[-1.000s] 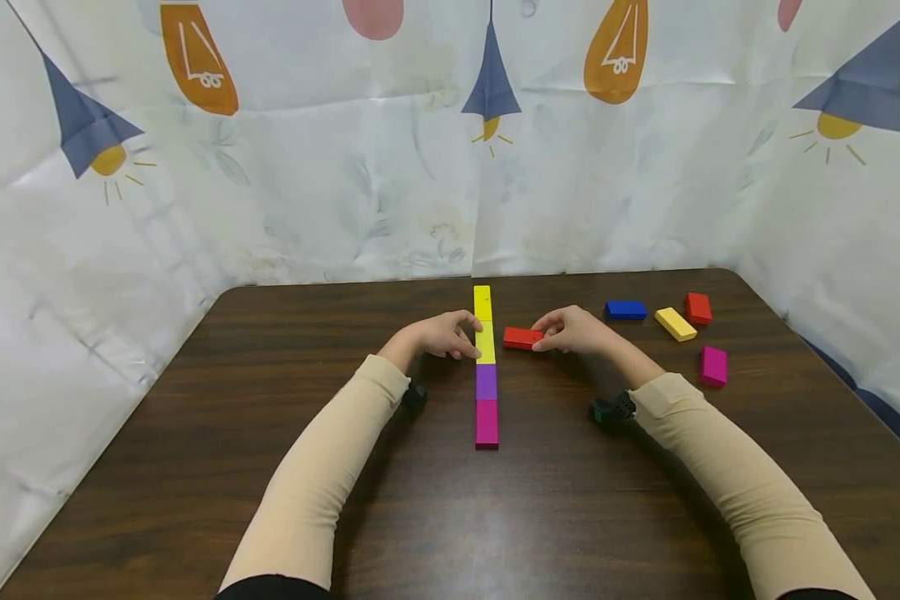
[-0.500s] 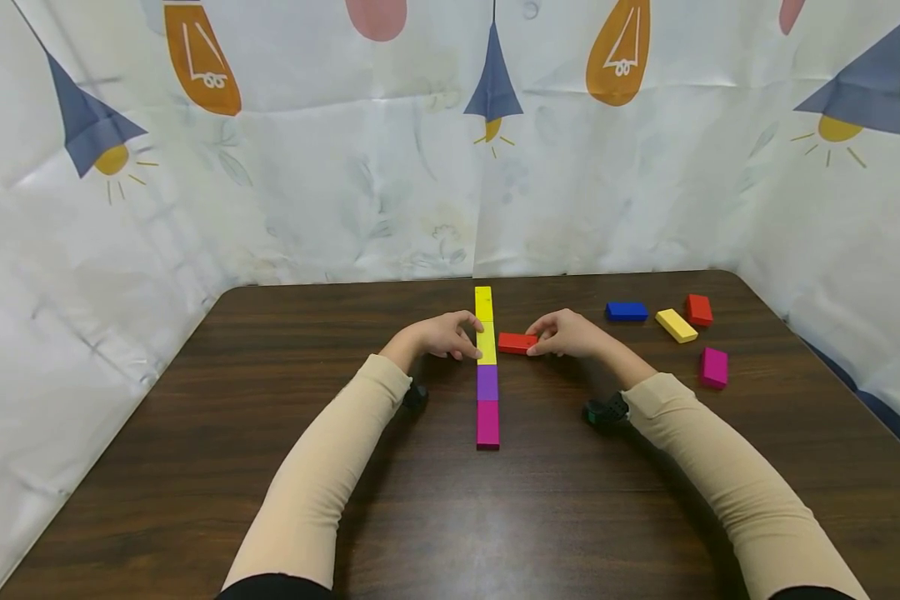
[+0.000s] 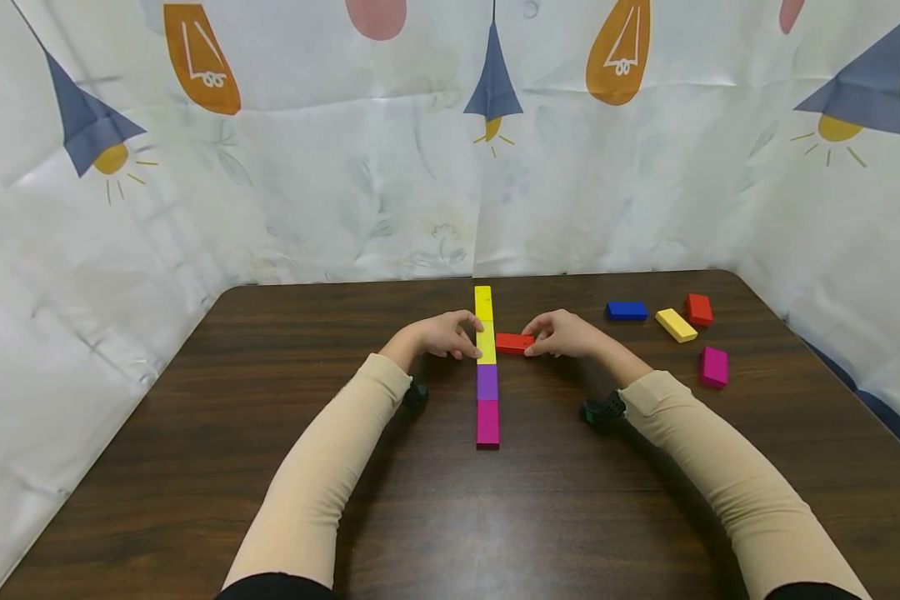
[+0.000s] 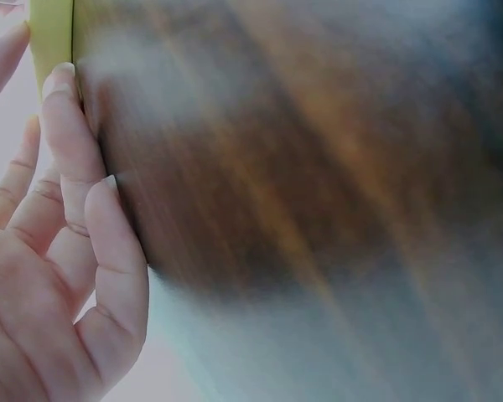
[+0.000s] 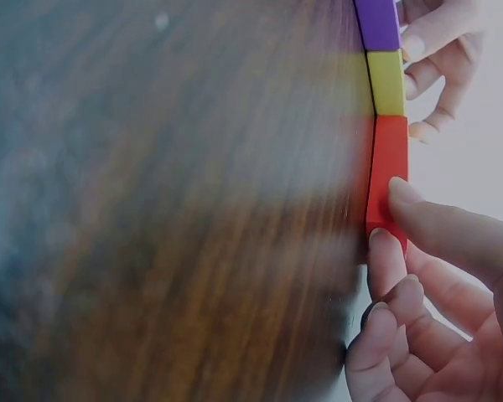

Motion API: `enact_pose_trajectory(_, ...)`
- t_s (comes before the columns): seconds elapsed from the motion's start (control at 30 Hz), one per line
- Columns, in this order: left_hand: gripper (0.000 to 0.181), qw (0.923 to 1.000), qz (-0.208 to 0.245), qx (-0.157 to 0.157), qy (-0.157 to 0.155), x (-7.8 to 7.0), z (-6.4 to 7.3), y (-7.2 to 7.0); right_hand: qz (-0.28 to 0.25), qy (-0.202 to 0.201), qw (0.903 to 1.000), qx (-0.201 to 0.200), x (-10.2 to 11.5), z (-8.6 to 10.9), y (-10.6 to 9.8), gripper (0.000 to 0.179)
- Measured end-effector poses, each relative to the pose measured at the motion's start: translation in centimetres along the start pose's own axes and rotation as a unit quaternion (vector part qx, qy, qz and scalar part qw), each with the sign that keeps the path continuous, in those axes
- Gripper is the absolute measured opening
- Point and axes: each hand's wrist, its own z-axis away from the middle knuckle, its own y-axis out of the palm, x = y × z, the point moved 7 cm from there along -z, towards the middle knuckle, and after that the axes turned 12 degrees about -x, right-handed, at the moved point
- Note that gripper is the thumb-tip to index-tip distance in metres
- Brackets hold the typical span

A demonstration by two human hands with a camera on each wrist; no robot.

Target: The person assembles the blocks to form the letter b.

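Observation:
A straight row of blocks runs away from me along the middle of the table: magenta [image 3: 487,422], purple [image 3: 487,382], yellow [image 3: 487,343] and a second yellow block [image 3: 483,302] at the far end. My left hand [image 3: 441,335] has its curved thumb and index finger at the left edge of the nearer yellow block, steadying it. From the other side, my right hand [image 3: 567,335] pinches the outer end of a red block [image 5: 390,159]. This red block lies crosswise, its inner end against the yellow block. Palm and loosely bent fingers show in the left wrist view.
At the right of the dark wooden table [image 3: 270,467] lie loose blocks: blue [image 3: 626,312], yellow [image 3: 676,326], red [image 3: 698,310] and magenta [image 3: 713,367]. A patterned cloth [image 3: 330,183] hangs behind and at the sides.
My right hand has slid the red block left and slightly towards me, closing the gap to the yellow block. My left hand stays in place.

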Motion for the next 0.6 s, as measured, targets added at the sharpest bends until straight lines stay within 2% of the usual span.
enact_pose_trajectory(0.6,0.047,1.0000,-0.003,-0.004,-0.001,-0.07,0.22,-0.01,0.001,-0.002,1.0000,0.007,0.25,-0.01,0.06,0.038)
